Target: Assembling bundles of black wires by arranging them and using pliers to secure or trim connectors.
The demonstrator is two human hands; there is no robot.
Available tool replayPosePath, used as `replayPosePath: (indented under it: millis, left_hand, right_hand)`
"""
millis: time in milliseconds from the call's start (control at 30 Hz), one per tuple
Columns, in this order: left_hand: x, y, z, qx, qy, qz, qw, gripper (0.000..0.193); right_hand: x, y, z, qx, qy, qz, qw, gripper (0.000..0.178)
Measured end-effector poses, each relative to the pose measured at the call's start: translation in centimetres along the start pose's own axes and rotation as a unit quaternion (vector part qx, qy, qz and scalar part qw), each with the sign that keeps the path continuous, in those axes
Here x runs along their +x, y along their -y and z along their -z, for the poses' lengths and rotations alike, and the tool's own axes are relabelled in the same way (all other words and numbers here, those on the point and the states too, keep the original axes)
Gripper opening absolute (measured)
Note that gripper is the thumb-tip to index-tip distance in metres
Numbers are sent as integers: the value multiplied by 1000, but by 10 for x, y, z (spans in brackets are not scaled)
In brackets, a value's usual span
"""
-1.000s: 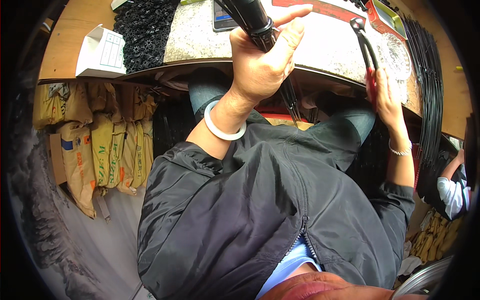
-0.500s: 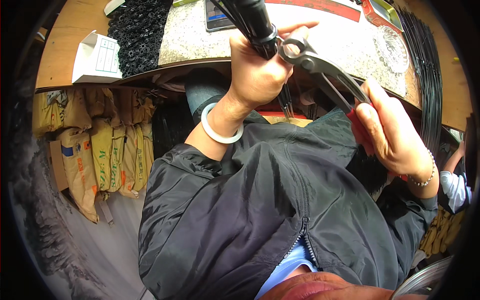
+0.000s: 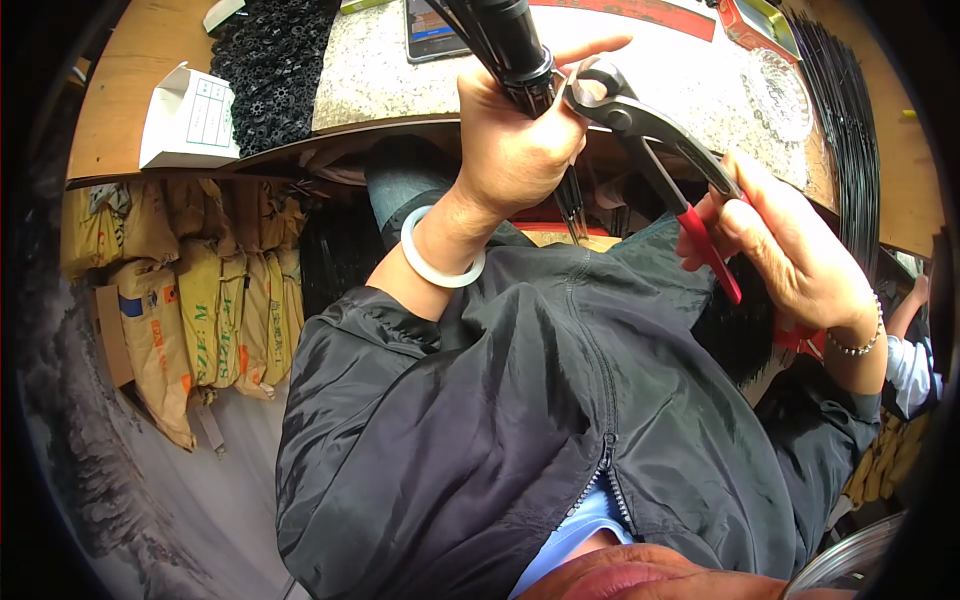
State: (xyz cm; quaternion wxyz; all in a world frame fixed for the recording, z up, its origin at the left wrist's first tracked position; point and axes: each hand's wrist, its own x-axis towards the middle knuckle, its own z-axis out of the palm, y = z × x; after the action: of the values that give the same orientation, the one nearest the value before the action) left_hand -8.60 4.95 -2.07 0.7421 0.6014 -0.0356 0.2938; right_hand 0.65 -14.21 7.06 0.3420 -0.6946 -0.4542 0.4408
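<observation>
My left hand (image 3: 518, 150) is closed round what looks like a black umbrella frame (image 3: 512, 48), a thick tube with thin ribs bunched together. The ribs' lower ends (image 3: 571, 205) stick out below the fist. My left index finger points to the right, behind the tool's head. In my right hand (image 3: 800, 255) is a pair of end-cutting pincers (image 3: 655, 130) with red handles. Its handles are spread, with the lower one standing away from the palm. The rounded jaws sit right beside my left thumb and the frame; whether they bite on anything I cannot tell.
On the bench lie a heap of black toothed plastic rings (image 3: 270, 80), a white carton (image 3: 190, 120), a phone (image 3: 430, 35) and a clear glass dish (image 3: 778, 95). Long black rods (image 3: 850, 140) are bundled at the right. Sacks (image 3: 155, 330) stand at left. Another person's sleeve (image 3: 908, 375) shows far right.
The pincers' handles have spread apart, the lower red one swinging down out of my right fingers. My right hand has shifted slightly down and right. The left hand keeps its hold.
</observation>
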Motion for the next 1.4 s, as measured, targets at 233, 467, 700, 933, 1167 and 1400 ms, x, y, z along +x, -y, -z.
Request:
replayPosePath:
  millis: [233,467,700,933,1167,1400]
  left_hand:
    - [0,-2,-6,-15,-15,12,1000,36]
    - [-2,2,-7,0,-35,-12,999,23]
    - [0,6,-8,-21,-25,-29,999,16]
    - [-4,9,-3,5,-43,-25,999,17]
    - [-2,7,-5,4,-45,-20,999,17]
    - [-4,8,-2,26,-54,-36,998,16]
  right_hand:
    - [-6,8,10,-38,30,-43,998,48]
    - [-3,18,14,-57,32,-49,997,40]
    - [-5,25,17,-165,8,-53,985,31]
    - [-4,29,14,-261,-26,22,965,35]
    - [-2,29,15,-229,-12,-15,973,29]
    - [-1,27,13,-292,-38,43,955,30]
